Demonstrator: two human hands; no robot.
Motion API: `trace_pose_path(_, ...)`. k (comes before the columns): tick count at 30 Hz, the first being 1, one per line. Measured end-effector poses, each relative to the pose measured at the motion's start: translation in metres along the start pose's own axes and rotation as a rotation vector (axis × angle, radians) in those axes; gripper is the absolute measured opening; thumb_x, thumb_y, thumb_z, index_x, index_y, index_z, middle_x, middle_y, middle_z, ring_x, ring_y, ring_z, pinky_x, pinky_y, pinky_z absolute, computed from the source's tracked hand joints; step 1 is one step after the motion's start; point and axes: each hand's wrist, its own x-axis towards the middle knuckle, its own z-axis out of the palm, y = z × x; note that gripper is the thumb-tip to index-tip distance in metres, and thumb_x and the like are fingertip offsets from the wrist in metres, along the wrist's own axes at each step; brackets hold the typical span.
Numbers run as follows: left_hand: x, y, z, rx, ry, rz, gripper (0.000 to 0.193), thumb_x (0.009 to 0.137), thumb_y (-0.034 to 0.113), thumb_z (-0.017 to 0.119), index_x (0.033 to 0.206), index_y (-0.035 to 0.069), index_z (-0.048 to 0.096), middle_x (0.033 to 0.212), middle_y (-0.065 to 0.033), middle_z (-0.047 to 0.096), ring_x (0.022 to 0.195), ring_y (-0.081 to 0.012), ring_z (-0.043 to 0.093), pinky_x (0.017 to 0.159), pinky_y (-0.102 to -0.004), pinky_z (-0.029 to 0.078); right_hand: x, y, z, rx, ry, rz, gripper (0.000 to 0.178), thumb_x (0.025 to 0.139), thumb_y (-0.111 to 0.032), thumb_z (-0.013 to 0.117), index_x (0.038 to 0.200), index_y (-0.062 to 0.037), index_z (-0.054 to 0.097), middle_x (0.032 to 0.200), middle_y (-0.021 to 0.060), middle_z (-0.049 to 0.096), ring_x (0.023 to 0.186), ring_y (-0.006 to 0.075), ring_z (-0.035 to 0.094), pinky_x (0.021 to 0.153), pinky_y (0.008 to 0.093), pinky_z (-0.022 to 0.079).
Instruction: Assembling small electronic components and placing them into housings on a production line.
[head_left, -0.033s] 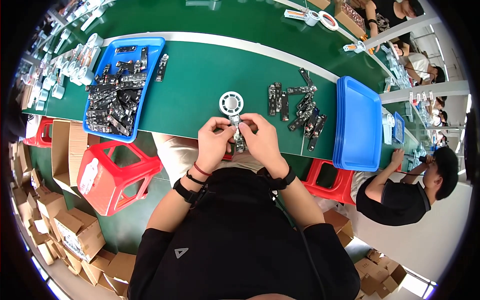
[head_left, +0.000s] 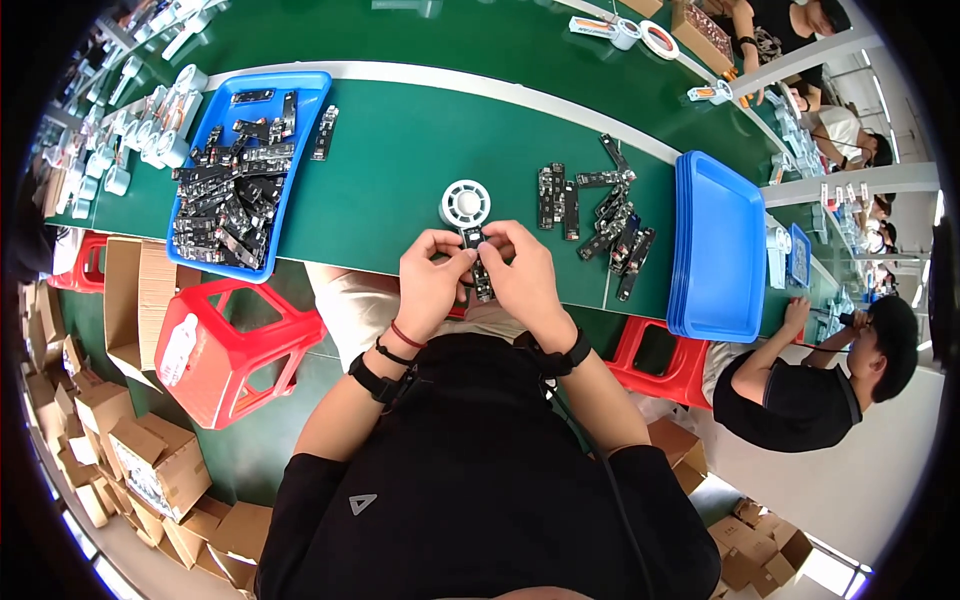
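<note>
In front of my body, at the table's near edge, a narrow black circuit board (head_left: pixel 481 284) points away from me. My left hand (head_left: pixel 428 285) pinches it from the left with thumb and fingers. From the other side my right hand (head_left: pixel 522 275) grips the same board, its thumb near the upper part. A white round part with spokes and a pale hub (head_left: pixel 466 203) sits at the board's far end, over the green table (head_left: pixel 400 150). Whether the two are joined, I cannot tell; my fingers hide part of the board.
On the left, a blue tray (head_left: pixel 319 110) holds a heap of circuit boards, with one board (head_left: pixel 324 133) beside it. Loose boards (head_left: pixel 605 235) lie to the right, before stacked blue trays (head_left: pixel 720 250). Red stools (head_left: pixel 235 350) and cardboard boxes (head_left: pixel 155 465) stand below; a person (head_left: pixel 800 390) sits at right.
The board in my hands has turned slightly and now shows a darker face. The white round part has shifted a touch to the right and away from me. Both hands keep their grip.
</note>
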Motion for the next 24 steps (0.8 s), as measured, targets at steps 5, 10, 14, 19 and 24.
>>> trace_pose_path(5, 0.001, 0.014, 0.003, 0.105, 0.041, -0.018, 0.014, 0.097, 0.007, 0.071, 0.099, -0.002, 0.061, 0.084, -0.0082, 0.069, 0.064, -0.0098, 0.067, 0.044, -0.0229, 0.049, 0.021, 0.001, -0.003, -0.008, -0.080, 0.108, 0.022, 0.094, -0.009, 0.070, 0.113, 0.0012, 0.069, 0.096, 0.0129, 0.074, 0.079, 0.0192, 0.071, 0.072, 0.0333, 0.056)
trace_pose_path(10, 0.017, 0.023, 0.002, 0.360, 0.017, -0.009, 0.016, 0.097, 0.010, 0.071, 0.102, -0.001, 0.060, 0.081, -0.0072, 0.069, 0.058, -0.0104, 0.066, 0.042, -0.0256, 0.047, 0.032, -0.012, -0.015, -0.220, -0.169, 0.000, 0.025, 0.091, -0.015, 0.071, 0.109, 0.0021, 0.068, 0.095, 0.0172, 0.074, 0.080, 0.0334, 0.073, 0.074, 0.0426, 0.057)
trace_pose_path(14, 0.061, 0.022, -0.006, 0.676, 0.000, 0.174, 0.022, 0.097, 0.019, 0.074, 0.097, 0.001, 0.062, 0.080, -0.0084, 0.070, 0.059, -0.0164, 0.068, 0.047, -0.0323, 0.051, 0.067, -0.028, -0.006, -0.596, -0.224, -0.090, 0.032, 0.086, -0.021, 0.073, 0.107, 0.0021, 0.069, 0.091, 0.0196, 0.074, 0.084, 0.0402, 0.072, 0.076, 0.0488, 0.057)
trace_pose_path(19, 0.092, 0.055, -0.027, 1.012, 0.124, 0.423, 0.027, 0.095, 0.028, 0.074, 0.094, 0.003, 0.064, 0.082, -0.0112, 0.071, 0.065, -0.0288, 0.069, 0.057, -0.0411, 0.054, 0.188, -0.061, 0.011, -0.718, -0.343, -0.110, 0.030, 0.076, -0.022, 0.075, 0.093, 0.0020, 0.070, 0.089, 0.0241, 0.073, 0.088, 0.0441, 0.071, 0.079, 0.0509, 0.057)
trace_pose_path(24, 0.073, 0.042, -0.052, 1.230, 0.205, 0.772, 0.017, 0.092, 0.022, 0.072, 0.097, 0.007, 0.066, 0.087, -0.0102, 0.064, 0.081, -0.0304, 0.065, 0.071, -0.0420, 0.052, 0.386, -0.086, 0.053, -0.882, -0.363, -0.093, 0.025, 0.078, -0.021, 0.072, 0.093, -0.0008, 0.076, 0.094, 0.0237, 0.076, 0.087, 0.0391, 0.075, 0.080, 0.0432, 0.060)
